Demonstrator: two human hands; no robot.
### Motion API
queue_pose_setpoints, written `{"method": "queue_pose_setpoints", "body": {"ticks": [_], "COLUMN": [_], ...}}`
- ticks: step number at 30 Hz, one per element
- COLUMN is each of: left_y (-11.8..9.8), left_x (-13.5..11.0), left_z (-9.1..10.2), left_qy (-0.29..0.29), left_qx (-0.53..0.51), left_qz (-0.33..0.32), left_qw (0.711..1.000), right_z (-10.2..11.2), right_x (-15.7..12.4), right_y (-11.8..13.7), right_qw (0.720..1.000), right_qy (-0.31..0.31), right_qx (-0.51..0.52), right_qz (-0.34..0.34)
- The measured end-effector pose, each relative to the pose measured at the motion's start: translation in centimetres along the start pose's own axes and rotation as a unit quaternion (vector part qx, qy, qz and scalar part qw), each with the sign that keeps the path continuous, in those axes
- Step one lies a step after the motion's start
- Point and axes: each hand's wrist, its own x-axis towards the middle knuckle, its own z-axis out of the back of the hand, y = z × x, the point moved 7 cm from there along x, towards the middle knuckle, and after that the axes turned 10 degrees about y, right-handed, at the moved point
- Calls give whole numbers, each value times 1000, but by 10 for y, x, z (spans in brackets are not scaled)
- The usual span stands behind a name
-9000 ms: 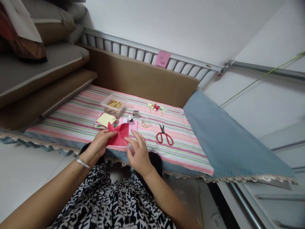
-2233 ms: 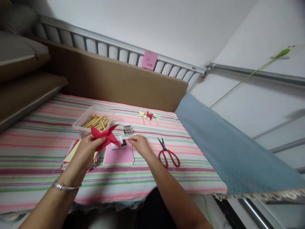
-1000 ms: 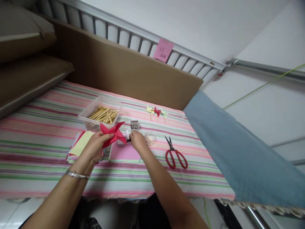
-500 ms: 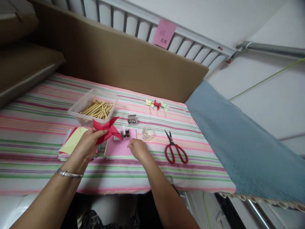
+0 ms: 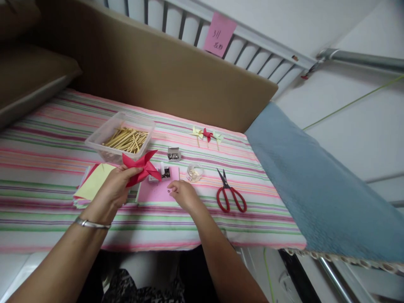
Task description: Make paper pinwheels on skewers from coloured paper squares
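plainly, left hand [image 5: 116, 185] pinches red pinwheel [image 5: 145, 165], left of right hand [image 5: 184, 195], whose hold is unclear.

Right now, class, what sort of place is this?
Probably an indoor craft corner: the left hand holds a red paper pinwheel, while scissors and a box of sticks sit on a striped cloth.

I'm looking down on a surface covered in pink, green and white striped cloth [image 5: 158, 225], carrying a clear plastic box of yellowish sticks [image 5: 107, 156], a stack of coloured paper [image 5: 96, 183], pink paper [image 5: 153, 194], a small open grey box [image 5: 173, 156], a round clear tub [image 5: 189, 175], red-handled scissors [image 5: 226, 185] and three small paper pinwheels [image 5: 207, 134].
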Motion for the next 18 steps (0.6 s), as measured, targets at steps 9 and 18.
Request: {"method": "queue_pose_setpoints", "body": {"ticks": [9,18], "left_y": [-1,-2], "left_x": [-1,-1], "left_z": [3,3], "left_qy": [-1,-3], "left_qx": [-16,-12], "left_qz": [2,-5], "left_qw": [1000,1000], "right_z": [-3,8], "right_x": [15,0], "right_y": [-3,2], "right_qw": [1000,999], "right_qy": [-14,-20], "right_qx": [-10,-29], "right_qz": [-18,9]}}
